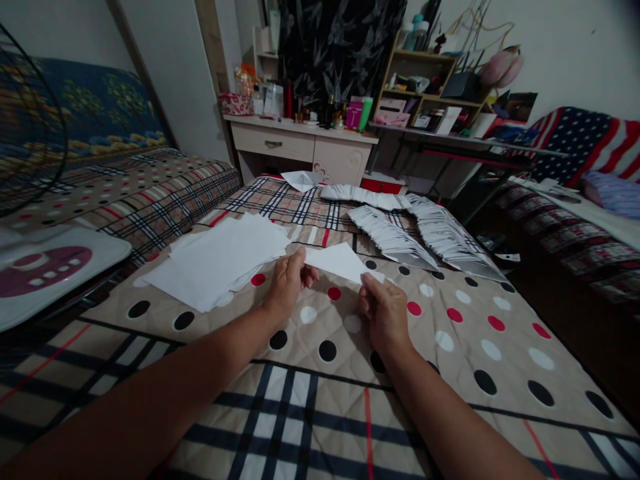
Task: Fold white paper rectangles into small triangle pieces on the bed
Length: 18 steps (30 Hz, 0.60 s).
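A folded sheet of white paper [336, 260] is stretched between my two hands, just above the dotted bedspread [310, 333]. My left hand [290, 277] pinches its left end, and my right hand [385, 307] pinches the right end. Close to my left hand lies a loose pile of white paper sheets [225, 257]. Beyond my right hand, rows of folded papers [393, 237] overlap one another on the bed, with another long row [447, 237] beside them.
At the far edge lies a separate folded paper piece [301, 180]. A white dresser [273, 141] with bottles and boxes stands behind the bed, and a shelf desk [425, 100] is to its right. A fan [30, 120] and a white plastic appliance [100, 250] are at the left.
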Tool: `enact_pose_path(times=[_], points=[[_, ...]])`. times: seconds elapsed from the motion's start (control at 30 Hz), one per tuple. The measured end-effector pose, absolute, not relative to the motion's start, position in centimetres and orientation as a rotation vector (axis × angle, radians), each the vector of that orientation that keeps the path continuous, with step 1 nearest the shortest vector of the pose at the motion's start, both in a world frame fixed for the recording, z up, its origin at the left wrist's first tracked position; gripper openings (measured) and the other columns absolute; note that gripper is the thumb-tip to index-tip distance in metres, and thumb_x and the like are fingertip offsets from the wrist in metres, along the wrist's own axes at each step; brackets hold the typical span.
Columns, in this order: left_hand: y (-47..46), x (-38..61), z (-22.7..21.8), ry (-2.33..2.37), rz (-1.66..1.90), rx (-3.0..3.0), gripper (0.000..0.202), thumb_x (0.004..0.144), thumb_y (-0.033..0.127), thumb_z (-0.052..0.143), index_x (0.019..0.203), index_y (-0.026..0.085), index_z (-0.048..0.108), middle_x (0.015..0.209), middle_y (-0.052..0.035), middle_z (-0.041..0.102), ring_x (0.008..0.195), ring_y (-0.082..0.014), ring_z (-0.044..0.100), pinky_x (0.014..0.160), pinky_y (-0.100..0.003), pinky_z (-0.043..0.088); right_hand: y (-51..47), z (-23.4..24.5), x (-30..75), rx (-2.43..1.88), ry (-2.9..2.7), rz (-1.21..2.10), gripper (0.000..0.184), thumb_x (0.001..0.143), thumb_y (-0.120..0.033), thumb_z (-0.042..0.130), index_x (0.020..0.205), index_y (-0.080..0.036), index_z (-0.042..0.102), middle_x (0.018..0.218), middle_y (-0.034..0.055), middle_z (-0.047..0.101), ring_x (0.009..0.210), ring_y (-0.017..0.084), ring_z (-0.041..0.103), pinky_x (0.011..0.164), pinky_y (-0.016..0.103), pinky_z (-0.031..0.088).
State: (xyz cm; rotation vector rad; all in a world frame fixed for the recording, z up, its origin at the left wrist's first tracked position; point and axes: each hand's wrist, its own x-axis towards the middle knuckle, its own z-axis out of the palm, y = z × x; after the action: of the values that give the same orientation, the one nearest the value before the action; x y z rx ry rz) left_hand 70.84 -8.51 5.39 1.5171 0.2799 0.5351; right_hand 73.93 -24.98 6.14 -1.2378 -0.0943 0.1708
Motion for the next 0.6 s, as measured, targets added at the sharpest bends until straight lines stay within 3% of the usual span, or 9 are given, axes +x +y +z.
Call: enact_pose_path(times=[0.2,0.27,0.33,0.4,0.47,0.6], points=[[-8.25,71.27,5.2,0.299,0.606,1.351,0.053,0.089,0.06,0.047,0.061,0.016,0.057,0.052,0.0004,0.053,0.045,-0.0079,0.046,0.043,-0.02,0.033,-25.01,6.03,73.84,-1.272,-0.165,0.282,0.043,0.076,-0.05,0.068,0.052,-0.016,0.057,0.036,-0.0035,0.044,0.031,0.006,0.032,0.034,0.02,0.018],[-8.46,71.32,5.38,0.211,0.59,1.284,0.048,0.088,0.061,0.05,0.078,0.015,0.061,0.067,-0.0015,0.061,0.051,-0.0076,0.052,0.045,-0.018,0.036,-24.94,6.06,73.92,-1.224,-0.166,0.286,0.042,0.078,-0.049,0.066,0.053,-0.016,0.057,0.036,-0.003,0.046,0.029,0.006,0.033,0.033,0.02,0.019],[-8.7,71.32,5.55,0.09,0.538,1.259,0.045,0.084,0.058,0.06,0.106,0.018,0.06,0.096,-0.0059,0.067,0.065,-0.0097,0.061,0.048,-0.017,0.042,-24.89,6.12,74.0,-1.19,-0.163,0.278,0.04,0.077,-0.048,0.065,0.053,-0.017,0.056,0.035,-0.0031,0.046,0.029,0.006,0.033,0.033,0.02,0.02],[-8.91,71.33,5.62,-0.027,0.457,1.27,0.063,0.076,0.05,0.073,0.129,0.024,0.049,0.123,-0.0096,0.06,0.083,-0.0149,0.066,0.054,-0.018,0.048,-24.88,6.17,74.04,-1.181,-0.164,0.279,0.04,0.077,-0.047,0.065,0.053,-0.017,0.056,0.035,-0.0031,0.046,0.028,0.007,0.033,0.033,0.02,0.02],[-9.04,71.39,5.51,-0.107,0.407,1.286,0.078,0.07,0.041,0.081,0.136,0.027,0.043,0.135,-0.0108,0.053,0.096,-0.0194,0.066,0.064,-0.022,0.054,-24.88,6.17,74.02,-1.183,-0.17,0.286,0.04,0.078,-0.047,0.064,0.053,-0.017,0.055,0.034,-0.0029,0.046,0.028,0.007,0.033,0.032,0.02,0.02],[-9.08,71.64,5.11,-0.158,0.416,1.316,0.073,0.072,0.036,0.079,0.136,0.027,0.046,0.136,-0.0101,0.053,0.105,-0.0209,0.063,0.077,-0.027,0.055,-24.89,6.0,73.92,-1.184,-0.176,0.314,0.04,0.079,-0.046,0.063,0.052,-0.017,0.055,0.034,-0.0026,0.046,0.027,0.007,0.033,0.031,0.019,0.021]])
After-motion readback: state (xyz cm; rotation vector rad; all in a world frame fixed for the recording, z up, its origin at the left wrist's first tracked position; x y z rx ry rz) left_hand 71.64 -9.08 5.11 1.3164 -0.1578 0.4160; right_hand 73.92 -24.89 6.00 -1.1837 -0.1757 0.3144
